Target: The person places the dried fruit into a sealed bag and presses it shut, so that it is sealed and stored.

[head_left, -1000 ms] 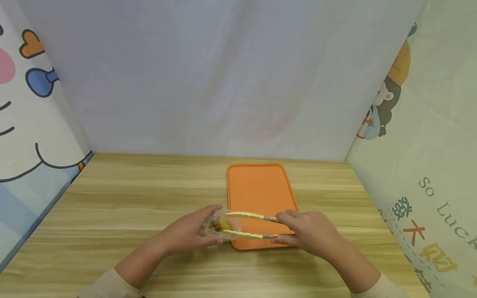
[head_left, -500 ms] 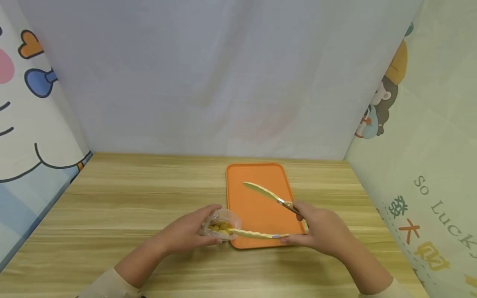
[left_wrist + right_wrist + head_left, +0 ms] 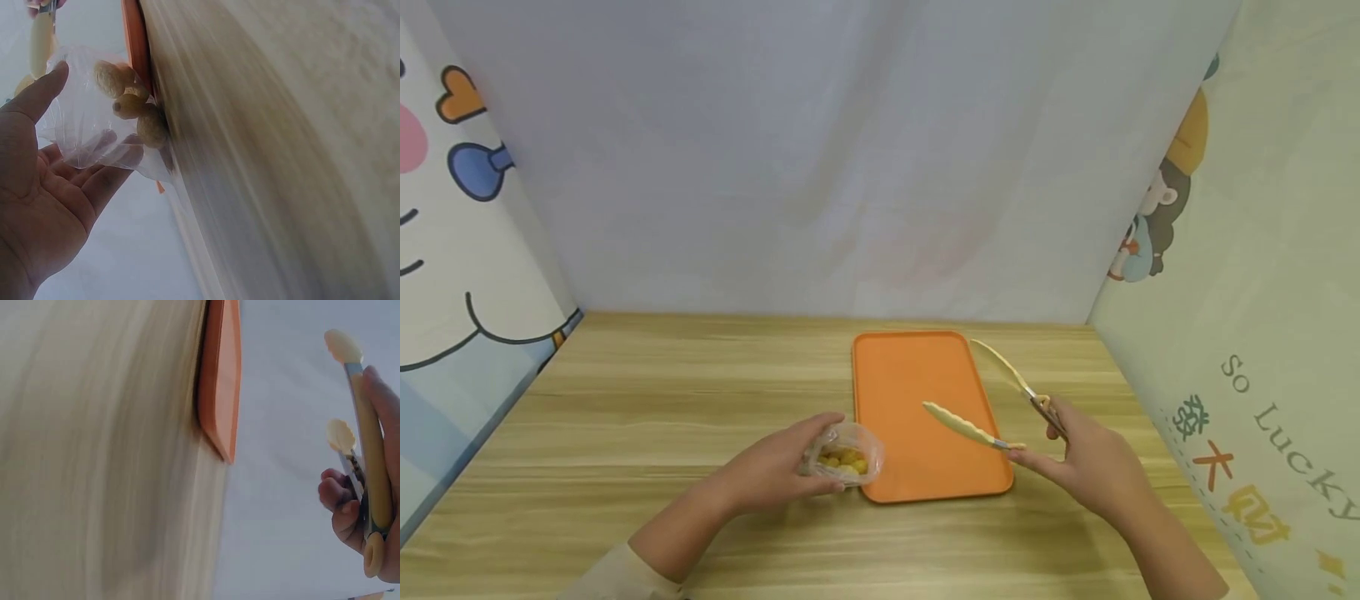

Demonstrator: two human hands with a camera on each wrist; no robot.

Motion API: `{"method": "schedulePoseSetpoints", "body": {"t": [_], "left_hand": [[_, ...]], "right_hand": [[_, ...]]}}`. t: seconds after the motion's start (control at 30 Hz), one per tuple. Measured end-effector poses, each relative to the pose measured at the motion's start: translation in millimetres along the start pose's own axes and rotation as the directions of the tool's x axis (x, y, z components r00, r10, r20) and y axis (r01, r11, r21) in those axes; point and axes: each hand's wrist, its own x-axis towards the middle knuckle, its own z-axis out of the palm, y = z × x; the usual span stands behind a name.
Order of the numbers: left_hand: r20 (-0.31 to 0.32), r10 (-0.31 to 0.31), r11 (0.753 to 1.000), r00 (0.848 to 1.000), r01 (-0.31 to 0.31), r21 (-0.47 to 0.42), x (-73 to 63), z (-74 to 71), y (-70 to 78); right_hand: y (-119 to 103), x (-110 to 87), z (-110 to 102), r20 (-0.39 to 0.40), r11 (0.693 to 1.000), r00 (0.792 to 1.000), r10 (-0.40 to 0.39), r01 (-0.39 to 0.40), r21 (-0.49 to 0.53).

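My left hand (image 3: 780, 460) holds a clear plastic bag (image 3: 874, 454) upright by its side, thumb on one side and fingers on the other. Several small yellow rounded pieces (image 3: 844, 461) lie at the bottom of the bag; in the left wrist view they look oval and brownish. The bag stands at the left edge of an orange tray (image 3: 917, 375). Over the tray's right side, my right hand (image 3: 1101, 467) grips a pair of tongs (image 3: 374, 456) with cream scalloped tips. Their arms are spread wide and nothing is between the tips.
Under everything is a wood-grain table (image 3: 700, 375). A pale cloth backdrop (image 3: 775, 167) rises behind it. Printed cartoon sheets stand at the left (image 3: 475, 250) and right (image 3: 1225, 292) sides.
The tongs have come out of the bag, swung right over the tray with my right hand and spread wider. The left hand and bag have stayed put; the bag's mouth shows more fully.
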Motion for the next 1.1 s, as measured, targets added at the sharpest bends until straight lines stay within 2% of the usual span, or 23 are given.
{"method": "schedulePoseSetpoints", "body": {"t": [0.17, 0.37, 0.77, 0.87, 1.1], "left_hand": [[-0.001, 0.003, 1.000, 1.000, -0.003, 0.007, 0.8, 1.3, -0.9], [-0.009, 0.008, 1.000, 1.000, -0.007, 0.015, 0.7, 2.8, -0.9], [-0.006, 0.001, 1.000, 1.000, -0.001, 0.003, 0.4, 2.9, 0.0], [-0.005, 0.001, 1.000, 1.000, -0.001, 0.006, 0.8, 2.9, 0.3], [-0.015, -0.006, 1.000, 1.000, 0.006, 0.009, 2.1, 1.3, -0.1]], "right_hand": [[16.2, 2.4, 0.0, 0.037, 0.991, 0.990, 0.134, -0.134, 0.004], [35.4, 4.2, 4.8, 0.103, 0.962, 0.957, 0.270, -0.265, -0.060], [57.7, 7.4, 19.9, 0.192, 0.933, 0.915, 0.356, -0.335, -0.135], [61.9, 7.6, 21.1, 0.195, 0.929, 0.912, 0.361, -0.335, -0.157], [64.0, 6.8, 25.3, 0.219, 0.926, 0.901, 0.374, -0.351, -0.139]]}}
